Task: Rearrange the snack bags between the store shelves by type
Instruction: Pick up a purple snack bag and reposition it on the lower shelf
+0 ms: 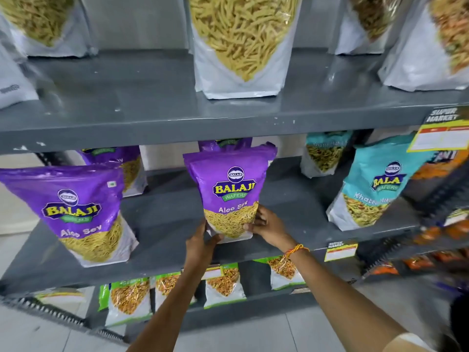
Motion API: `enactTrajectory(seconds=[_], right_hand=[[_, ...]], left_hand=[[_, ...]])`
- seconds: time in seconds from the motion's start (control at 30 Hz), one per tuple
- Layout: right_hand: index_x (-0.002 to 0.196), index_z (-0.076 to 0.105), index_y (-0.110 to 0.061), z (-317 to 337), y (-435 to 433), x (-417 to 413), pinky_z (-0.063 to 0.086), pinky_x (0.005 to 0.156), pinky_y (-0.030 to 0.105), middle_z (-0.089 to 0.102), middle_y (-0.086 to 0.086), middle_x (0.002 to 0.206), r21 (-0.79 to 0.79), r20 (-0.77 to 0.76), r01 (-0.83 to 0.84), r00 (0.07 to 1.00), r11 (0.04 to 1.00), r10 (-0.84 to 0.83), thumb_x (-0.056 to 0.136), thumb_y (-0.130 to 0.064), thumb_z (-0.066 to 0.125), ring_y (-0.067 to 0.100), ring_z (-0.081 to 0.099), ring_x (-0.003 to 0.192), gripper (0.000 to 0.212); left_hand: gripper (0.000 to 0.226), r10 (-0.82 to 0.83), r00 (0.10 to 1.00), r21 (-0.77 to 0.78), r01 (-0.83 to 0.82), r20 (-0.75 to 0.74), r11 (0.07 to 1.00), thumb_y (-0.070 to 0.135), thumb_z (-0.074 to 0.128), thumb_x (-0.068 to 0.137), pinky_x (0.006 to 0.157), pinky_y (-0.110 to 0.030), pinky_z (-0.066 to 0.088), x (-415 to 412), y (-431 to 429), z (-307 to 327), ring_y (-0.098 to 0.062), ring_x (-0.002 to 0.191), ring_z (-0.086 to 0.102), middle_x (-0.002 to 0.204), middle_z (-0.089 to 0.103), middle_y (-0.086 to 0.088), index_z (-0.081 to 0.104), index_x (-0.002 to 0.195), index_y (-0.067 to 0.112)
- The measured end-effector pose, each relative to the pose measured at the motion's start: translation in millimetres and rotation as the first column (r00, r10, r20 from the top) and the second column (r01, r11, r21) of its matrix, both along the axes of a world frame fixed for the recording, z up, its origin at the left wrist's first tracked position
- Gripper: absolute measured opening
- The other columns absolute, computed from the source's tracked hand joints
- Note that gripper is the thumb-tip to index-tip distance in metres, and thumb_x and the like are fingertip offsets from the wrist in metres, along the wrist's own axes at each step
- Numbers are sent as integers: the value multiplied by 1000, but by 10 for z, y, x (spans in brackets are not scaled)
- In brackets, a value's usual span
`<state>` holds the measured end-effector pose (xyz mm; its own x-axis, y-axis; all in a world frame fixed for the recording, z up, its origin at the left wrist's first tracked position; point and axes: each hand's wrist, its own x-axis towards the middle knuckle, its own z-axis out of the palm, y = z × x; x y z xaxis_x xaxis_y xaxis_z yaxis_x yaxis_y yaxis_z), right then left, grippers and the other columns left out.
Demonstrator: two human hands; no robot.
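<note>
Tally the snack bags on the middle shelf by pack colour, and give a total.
Purple Aloo Sev bags: 4, namely the held bag, one behind it, the front left bag and one behind that.
Teal Khatta Mitha bags: 2, front and rear.
Orange bag: 1, at the far right, partly hidden.
Total: 7

Both arms reached up and forward, bare to the elbow. The left hand [200,243] cupped the bag [229,191] at its lower left corner, thumb in front. The right hand [266,224] pressed its lower right edge, a thread band [295,251] on the wrist.
</note>
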<state>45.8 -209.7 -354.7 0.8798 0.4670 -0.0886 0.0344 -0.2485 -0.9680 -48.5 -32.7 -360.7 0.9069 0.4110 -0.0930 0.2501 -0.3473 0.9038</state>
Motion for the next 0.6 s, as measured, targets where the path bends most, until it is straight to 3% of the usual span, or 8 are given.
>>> enactTrajectory(seconds=[0.1,0.2,0.3,0.43,0.6], right_hand=[[120,49,-18,42,6,2,51,92,35,62,2,114,-10,-11,-18,1000,1000,18,74,-13,73,17,60,103,52],[126,44,-15,74,-17,18,49,87,25,58,2,119,-21,-27,-28,999,999,28,73,-14,73,20,56,112,60],[128,42,-16,142,-10,20,50,83,18,58,1,119,-2,-47,-33,998,999,33,71,-12,75,13,54,109,66],[122,49,-11,133,1,5,48,98,41,60,14,126,-17,-26,4,1000,1000,-5,74,-14,72,25,56,114,53],[118,52,-11,129,-25,-28,48,98,42,61,15,126,-48,29,26,999,999,-25,77,-18,70,29,56,117,46]], left_hand=[[47,-23,998,21,24,-57,999,25,69,78,81,-28,43,13,19,75,-26,108,60,122,64,-7,51,121,17],[57,-81,993,45,85,-88,995,23,71,76,91,-38,47,21,57,213,-31,116,56,131,58,-11,47,127,14],[68,-76,995,64,80,-64,995,26,73,73,98,-42,43,33,96,352,-34,122,51,136,53,-10,41,132,15],[59,-92,992,32,95,-82,995,23,72,75,94,-42,47,48,20,374,-34,117,56,133,57,-11,45,126,12],[52,-15,998,-37,12,-61,999,21,72,75,93,-44,49,22,-105,321,-32,112,59,125,61,-9,48,120,13]])
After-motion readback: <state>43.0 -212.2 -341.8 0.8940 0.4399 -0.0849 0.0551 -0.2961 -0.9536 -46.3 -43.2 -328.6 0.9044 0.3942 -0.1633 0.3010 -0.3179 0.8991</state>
